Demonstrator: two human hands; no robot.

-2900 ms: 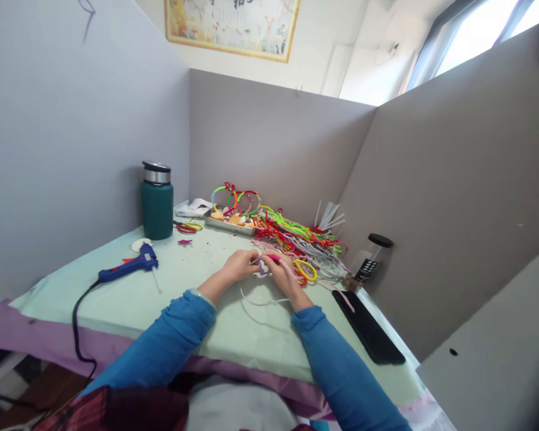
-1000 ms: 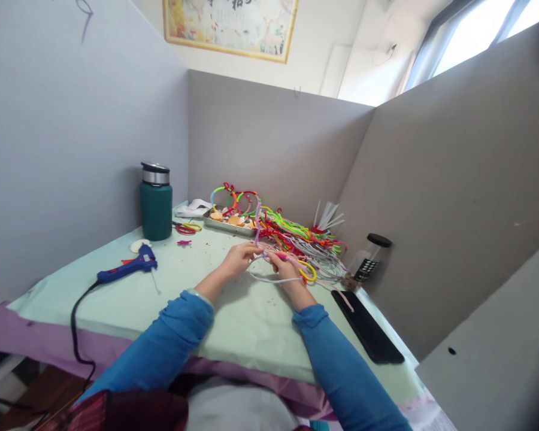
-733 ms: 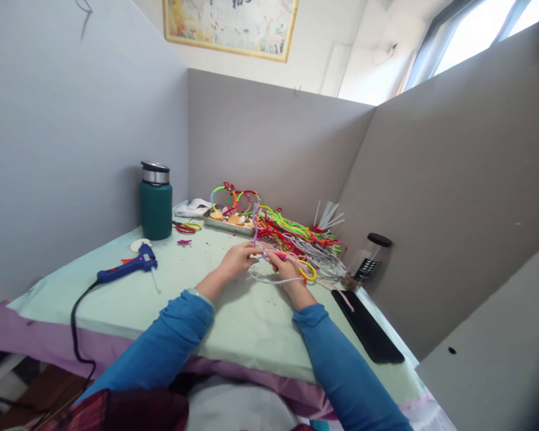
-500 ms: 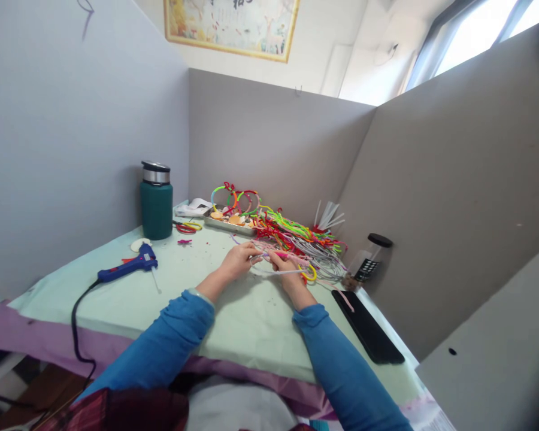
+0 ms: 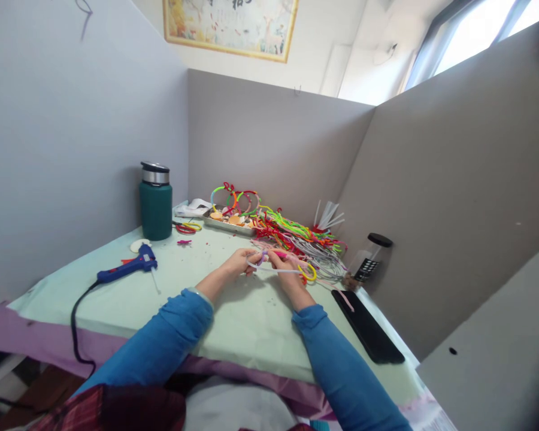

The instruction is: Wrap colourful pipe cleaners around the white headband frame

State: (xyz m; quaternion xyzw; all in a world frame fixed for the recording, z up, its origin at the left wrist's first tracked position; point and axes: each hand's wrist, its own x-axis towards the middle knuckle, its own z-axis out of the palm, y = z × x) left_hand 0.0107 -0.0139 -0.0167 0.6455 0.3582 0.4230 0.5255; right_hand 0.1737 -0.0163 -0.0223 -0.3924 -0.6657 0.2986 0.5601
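Observation:
Between my two hands is a thin pale hoop (image 5: 273, 269), with a pink fuzzy stretch (image 5: 282, 254) along its far side. My left hand (image 5: 239, 262) is closed, its fingertips pinching a purple pipe cleaner (image 5: 263, 257) against the hoop's left part. My right hand (image 5: 286, 274) grips the hoop by the pink stretch, thumb on top. A yellow loop (image 5: 311, 273) shows just beyond the right hand. Fingers partly hide where the purple pipe cleaner meets the hoop.
A heap of colourful pipe cleaners (image 5: 296, 230) lies behind my hands, beside a metal tray (image 5: 229, 225) with finished-looking hoops (image 5: 247, 200). On the left are a blue glue gun (image 5: 130, 263), a green bottle (image 5: 156, 206) and scissors (image 5: 187, 228). A clear jar (image 5: 369, 257) and black phone-like slab (image 5: 368, 329) are right.
The purple pipe cleaner's free end, which stuck out up and left past my left hand, now curls close at the hoop. My left hand has turned and dipped slightly; my right hand stays.

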